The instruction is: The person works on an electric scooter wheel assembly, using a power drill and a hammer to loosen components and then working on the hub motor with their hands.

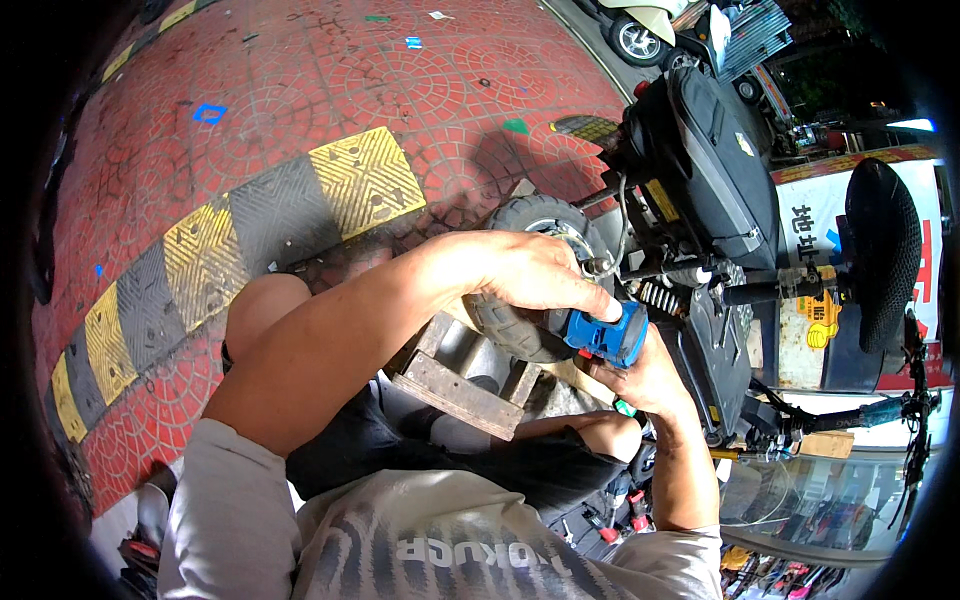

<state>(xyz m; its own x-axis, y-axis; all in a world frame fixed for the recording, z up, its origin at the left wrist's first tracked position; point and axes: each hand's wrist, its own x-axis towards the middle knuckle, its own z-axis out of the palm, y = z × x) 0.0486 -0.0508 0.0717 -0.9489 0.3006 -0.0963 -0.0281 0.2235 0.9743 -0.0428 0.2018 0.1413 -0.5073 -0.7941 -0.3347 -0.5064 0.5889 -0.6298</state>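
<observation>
A blue power tool (605, 335) is held at the hub of a scooter's small black wheel (500, 325), which sits just above a wooden frame (455, 400). My left hand (545, 280) reaches over the tyre, its thumb on top of the tool and its other fingers mostly out of sight. My right hand (645, 375) is wrapped round the tool from below and right. The tool's front end is hidden at the wheel. A grey hose (622, 215) and a coil spring (662, 295) are just right of the wheel.
The electric scooter's black bag (710, 160), seat (875, 255) and handlebar parts (910, 405) fill the right side. A yellow-and-black speed bump (275, 200) crosses red paving (150, 260) at left. A white scooter (640, 25) is parked behind. Tools (790, 570) lie at lower right.
</observation>
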